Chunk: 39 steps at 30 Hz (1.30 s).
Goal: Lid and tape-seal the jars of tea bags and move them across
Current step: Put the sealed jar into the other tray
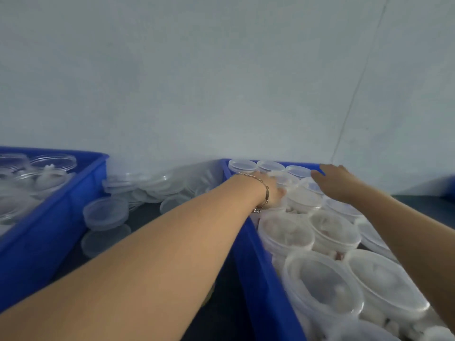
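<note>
While both hands (pixel 299 187) reach over lidded jars (pixel 286 232) in the blue crate (pixel 248 254), their grip is unclear.

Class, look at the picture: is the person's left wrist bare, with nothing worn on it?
No: a thin chain bracelet circles the wrist just behind the left hand, which reaches into the right-hand blue crate of jars.
</note>
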Each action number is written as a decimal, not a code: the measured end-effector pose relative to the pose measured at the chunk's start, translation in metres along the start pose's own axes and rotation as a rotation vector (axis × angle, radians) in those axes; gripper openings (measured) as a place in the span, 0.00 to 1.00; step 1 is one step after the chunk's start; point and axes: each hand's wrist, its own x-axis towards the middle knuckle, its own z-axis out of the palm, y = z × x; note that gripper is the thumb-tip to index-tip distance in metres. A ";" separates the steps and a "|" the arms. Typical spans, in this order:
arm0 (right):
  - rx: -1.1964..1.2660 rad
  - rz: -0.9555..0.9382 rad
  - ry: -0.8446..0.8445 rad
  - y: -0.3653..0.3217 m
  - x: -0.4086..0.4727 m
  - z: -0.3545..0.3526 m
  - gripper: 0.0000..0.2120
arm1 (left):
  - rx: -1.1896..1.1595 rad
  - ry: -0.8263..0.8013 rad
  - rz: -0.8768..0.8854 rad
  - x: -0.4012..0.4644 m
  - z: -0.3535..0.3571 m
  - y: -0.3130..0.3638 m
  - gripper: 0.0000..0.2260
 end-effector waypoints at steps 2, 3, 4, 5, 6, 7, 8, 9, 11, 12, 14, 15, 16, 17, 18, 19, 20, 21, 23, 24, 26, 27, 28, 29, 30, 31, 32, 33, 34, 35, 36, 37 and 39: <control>0.077 -0.176 0.036 -0.055 -0.024 -0.005 0.19 | 0.012 -0.032 -0.006 -0.020 -0.004 -0.014 0.15; 0.131 -0.274 0.040 -0.085 -0.038 -0.006 0.18 | 0.045 -0.061 -0.024 -0.027 -0.005 -0.024 0.15; 0.155 -0.393 0.045 -0.113 -0.053 -0.007 0.17 | 0.094 -0.101 -0.071 -0.036 -0.007 -0.033 0.15; 0.176 -0.456 0.027 -0.138 -0.063 -0.008 0.18 | 0.142 -0.157 -0.121 -0.044 -0.011 -0.041 0.15; 0.184 -0.500 0.008 -0.161 -0.073 -0.011 0.18 | 0.149 -0.190 -0.168 -0.053 -0.014 -0.052 0.15; 0.178 -0.546 0.001 -0.181 -0.084 -0.012 0.18 | 0.156 -0.184 -0.214 -0.068 -0.019 -0.064 0.15; 0.155 -0.583 -0.004 -0.201 -0.096 -0.014 0.17 | 0.145 -0.147 -0.273 -0.083 -0.024 -0.078 0.15; 0.148 -0.613 -0.019 -0.217 -0.108 -0.014 0.15 | 0.107 -0.072 -0.328 -0.102 -0.027 -0.092 0.14; 0.164 -0.694 -0.054 -0.246 -0.135 -0.012 0.15 | 0.069 0.052 -0.356 -0.147 -0.034 -0.121 0.13; 0.174 -0.746 -0.048 -0.259 -0.149 -0.010 0.14 | 0.041 0.080 -0.381 -0.172 -0.035 -0.133 0.12; 0.285 -0.801 -0.042 -0.281 -0.184 -0.008 0.14 | -0.020 0.055 -0.459 -0.222 -0.034 -0.154 0.09; 0.397 -0.790 -0.068 -0.293 -0.201 -0.007 0.15 | -0.025 0.051 -0.482 -0.246 -0.032 -0.161 0.10; 0.490 -0.790 -0.119 -0.303 -0.219 -0.007 0.17 | -0.035 0.046 -0.490 -0.270 -0.029 -0.169 0.11; 0.547 -0.814 -0.166 -0.312 -0.237 -0.009 0.17 | -0.057 0.044 -0.490 -0.292 -0.026 -0.175 0.13; 0.579 -0.847 -0.187 -0.320 -0.253 -0.010 0.17 | -0.097 0.049 -0.487 -0.313 -0.022 -0.181 0.15; 0.594 -0.878 -0.209 -0.326 -0.269 -0.009 0.17 | -0.129 0.058 -0.475 -0.333 -0.016 -0.186 0.16; 0.590 -0.911 -0.231 -0.333 -0.283 -0.008 0.17 | -0.141 0.063 -0.455 -0.351 -0.012 -0.190 0.16; 0.581 -0.934 -0.254 -0.339 -0.296 -0.005 0.16 | -0.119 0.065 -0.428 -0.367 -0.007 -0.194 0.16; 0.522 -0.965 -0.292 -0.351 -0.317 0.000 0.17 | 0.040 0.101 -0.382 -0.389 0.006 -0.201 0.15; 0.505 -0.975 -0.307 -0.357 -0.324 0.002 0.17 | 0.157 0.151 -0.380 -0.398 0.011 -0.203 0.14; 0.514 -0.988 -0.335 -0.370 -0.336 0.005 0.15 | 0.312 0.249 -0.416 -0.414 0.018 -0.209 0.14; 0.533 -0.996 -0.344 -0.378 -0.340 0.006 0.15 | 0.338 0.270 -0.457 -0.419 0.021 -0.213 0.14; 0.551 -1.004 -0.352 -0.385 -0.343 0.008 0.14 | 0.350 0.272 -0.511 -0.424 0.022 -0.216 0.15; 0.561 -1.014 -0.360 -0.392 -0.345 0.009 0.14 | 0.347 0.273 -0.576 -0.429 0.023 -0.218 0.15; 0.562 -1.024 -0.368 -0.400 -0.348 0.011 0.15 | 0.328 0.283 -0.640 -0.433 0.025 -0.220 0.16; 0.560 -1.026 -0.382 -0.407 -0.351 0.012 0.15 | 0.311 0.294 -0.695 -0.435 0.026 -0.220 0.16; 0.564 -1.021 -0.399 -0.413 -0.353 0.014 0.16 | 0.310 0.315 -0.733 -0.436 0.028 -0.219 0.17; 0.574 -1.005 -0.413 -0.418 -0.355 0.016 0.16 | 0.315 0.339 -0.754 -0.437 0.029 -0.218 0.17; 0.589 -0.980 -0.425 -0.422 -0.358 0.015 0.18 | 0.314 0.363 -0.761 -0.437 0.030 -0.219 0.17; 0.608 -0.958 -0.436 -0.424 -0.359 0.015 0.20 | 0.301 0.385 -0.764 -0.436 0.030 -0.219 0.17; 0.620 -0.942 -0.447 -0.425 -0.360 0.015 0.22 | 0.289 0.409 -0.763 -0.435 0.029 -0.221 0.17; 0.623 -0.935 -0.461 -0.425 -0.360 0.015 0.23 | 0.277 0.432 -0.764 -0.434 0.026 -0.222 0.17; 0.623 -0.932 -0.484 -0.423 -0.359 0.014 0.23 | 0.251 0.484 -0.751 -0.432 0.023 -0.222 0.16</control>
